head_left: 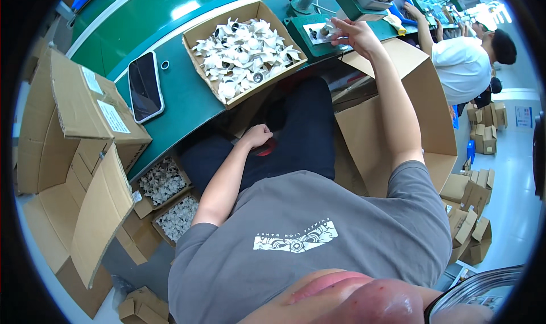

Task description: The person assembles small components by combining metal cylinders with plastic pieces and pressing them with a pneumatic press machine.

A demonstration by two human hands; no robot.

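At the machine fixture on the far bench, my right hand reaches out with thumb and fingers closed around a small white bladed impeller. That part sits over a pale metal plate on the green machine base. My left hand rests in my lap with its fingers curled, and whatever may be inside them is hidden. Something red shows just beneath it. Between the hands and beyond them, an open cardboard box on the bench edge holds many white impellers.
A phone and a small white ring lie on the green bench. Open cartons stand at left, near boxes of white parts. A large open carton sits under my right arm. A co-worker works at far right.
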